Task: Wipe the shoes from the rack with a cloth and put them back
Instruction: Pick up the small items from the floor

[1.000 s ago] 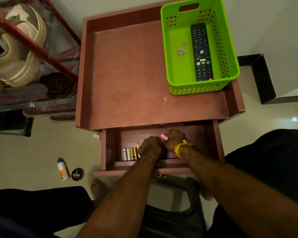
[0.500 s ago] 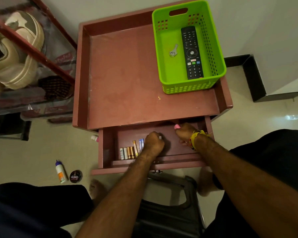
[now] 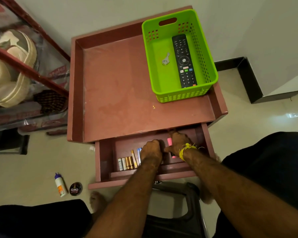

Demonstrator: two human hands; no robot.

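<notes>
— Where are your hands?
— Both are in the open drawer (image 3: 107, 152). My left hand (image 3: 151, 150) is curled, contents hidden; whether my right hand (image 3: 178, 143) holds the pink object (image 3: 169, 141), I can't tell.
— The shoes?
— On the rack (image 3: 29, 73), a cream shoe (image 3: 12, 69).

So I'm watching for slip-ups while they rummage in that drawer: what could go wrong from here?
1. Both hands, left hand and right hand, are deep in the open drawer; if it slid shut, fingers might get pinched.
2. The batteries stand in a row right beside the left hand and could be knocked over.
3. The polish tin and small bottle lie on the floor near a bare foot, easy to kick.
</notes>
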